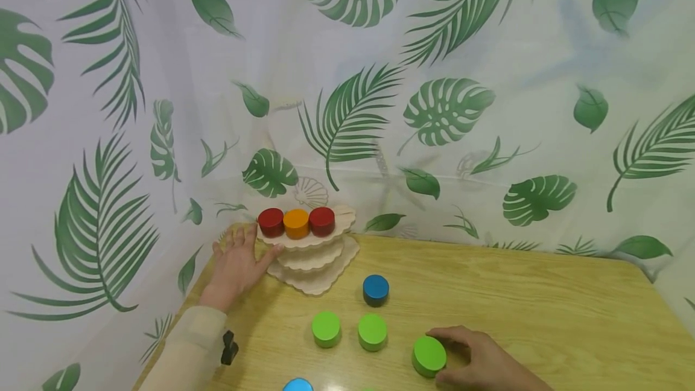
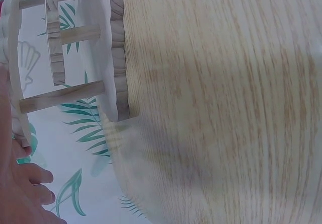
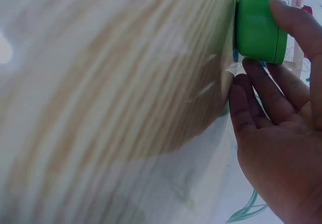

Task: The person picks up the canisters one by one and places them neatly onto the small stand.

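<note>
A tiered wooden stand (image 1: 315, 287) with scalloped edges is at the back left of the table. Its top tier bears a red tin (image 1: 271, 223), an orange tin (image 1: 296, 224) and another red tin (image 1: 322, 222) in a row. My left hand (image 1: 234, 265) rests against the stand's left end, fingers spread and thumb at the top tier's front edge. At the front right, my right hand (image 1: 480, 359) pinches a round green tin (image 1: 429, 356) between thumb and fingers. The right wrist view shows the thumb (image 3: 297, 20) on one side of this tin, low at the tabletop.
Two more green tins (image 1: 326, 329) (image 1: 372, 332) sit left of my right hand. Behind them is a dark blue tin (image 1: 376, 290). A lighter blue tin (image 1: 298, 385) is partly cut off at the bottom edge. A leaf-printed cloth (image 1: 461, 155) hangs behind the table (image 1: 532, 294).
</note>
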A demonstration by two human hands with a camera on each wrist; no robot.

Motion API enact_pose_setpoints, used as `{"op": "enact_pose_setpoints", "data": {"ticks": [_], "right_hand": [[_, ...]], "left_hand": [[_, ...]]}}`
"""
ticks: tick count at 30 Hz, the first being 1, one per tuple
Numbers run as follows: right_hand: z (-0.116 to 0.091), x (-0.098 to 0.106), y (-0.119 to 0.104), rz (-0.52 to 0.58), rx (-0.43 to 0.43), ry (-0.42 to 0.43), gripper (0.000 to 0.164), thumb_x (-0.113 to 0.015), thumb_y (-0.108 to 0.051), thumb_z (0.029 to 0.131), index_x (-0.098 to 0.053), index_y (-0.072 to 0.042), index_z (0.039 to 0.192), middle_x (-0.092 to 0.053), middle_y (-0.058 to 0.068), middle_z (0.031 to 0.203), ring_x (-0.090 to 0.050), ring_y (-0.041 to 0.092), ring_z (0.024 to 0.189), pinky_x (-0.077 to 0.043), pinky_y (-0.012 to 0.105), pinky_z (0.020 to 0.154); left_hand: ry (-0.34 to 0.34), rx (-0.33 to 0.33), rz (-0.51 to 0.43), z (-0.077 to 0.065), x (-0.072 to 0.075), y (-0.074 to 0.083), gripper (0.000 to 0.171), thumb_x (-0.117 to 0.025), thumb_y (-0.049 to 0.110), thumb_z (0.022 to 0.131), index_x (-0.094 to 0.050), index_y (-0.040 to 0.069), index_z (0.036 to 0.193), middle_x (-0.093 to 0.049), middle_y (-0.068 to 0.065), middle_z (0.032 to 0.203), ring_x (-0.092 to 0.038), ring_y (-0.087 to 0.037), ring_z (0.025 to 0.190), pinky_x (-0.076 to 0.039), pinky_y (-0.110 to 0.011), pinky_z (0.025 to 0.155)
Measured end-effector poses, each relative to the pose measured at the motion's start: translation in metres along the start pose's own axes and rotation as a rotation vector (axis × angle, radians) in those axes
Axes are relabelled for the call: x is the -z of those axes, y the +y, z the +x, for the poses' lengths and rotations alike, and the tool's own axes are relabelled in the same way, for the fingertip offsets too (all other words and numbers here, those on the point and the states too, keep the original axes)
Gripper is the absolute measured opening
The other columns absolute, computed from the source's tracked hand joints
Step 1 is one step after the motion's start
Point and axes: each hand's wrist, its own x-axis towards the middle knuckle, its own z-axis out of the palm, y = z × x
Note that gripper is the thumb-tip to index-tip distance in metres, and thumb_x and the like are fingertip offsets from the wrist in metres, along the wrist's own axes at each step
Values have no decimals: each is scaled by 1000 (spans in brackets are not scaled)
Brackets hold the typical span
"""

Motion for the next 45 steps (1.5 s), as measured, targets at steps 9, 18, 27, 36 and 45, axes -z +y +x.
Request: {"op": "enact_pose_setpoints", "data": {"ticks": [9,18,27,36,45], "right_hand": [[0,-1,-1,42,-49,8,64,-85,-41,88,-64,-18,143,-65,7,142,-57,33,132,-45,67,110],[2,0,-4,90,-45,27,66,-86,-39,88,-64,-13,144,-66,9,143,-62,30,128,-54,37,99],[4,2,-10,147,-16,32,64,-85,-33,89,-62,-11,144,-67,6,140,-64,23,120,-54,27,94],[15,10,-24,52,197,143,59,-83,-34,92,-64,-8,141,-71,7,134,-67,3,105,-58,27,95],[37,23,-39,51,244,203,61,-82,-33,93,-62,-5,143,-70,11,137,-70,10,110,-59,31,96]], "left_hand": [[-10,4,-16,-1,1,1,108,-31,83,99,-20,1,168,-22,-35,169,-10,-59,158,-5,-82,120],[-4,1,-10,-1,1,1,107,-32,83,99,-20,1,167,-24,-35,168,-13,-59,158,-7,-83,119],[-11,6,-12,-1,2,1,107,-32,83,99,-20,1,167,-22,-36,169,-10,-58,158,-7,-83,120],[-13,8,-14,-1,1,1,107,-31,83,99,-18,2,168,-22,-35,169,-10,-58,158,-7,-82,120],[-9,6,-17,-1,1,1,107,-31,83,99,-18,3,168,-24,-35,168,-12,-59,158,-8,-82,120]]}}
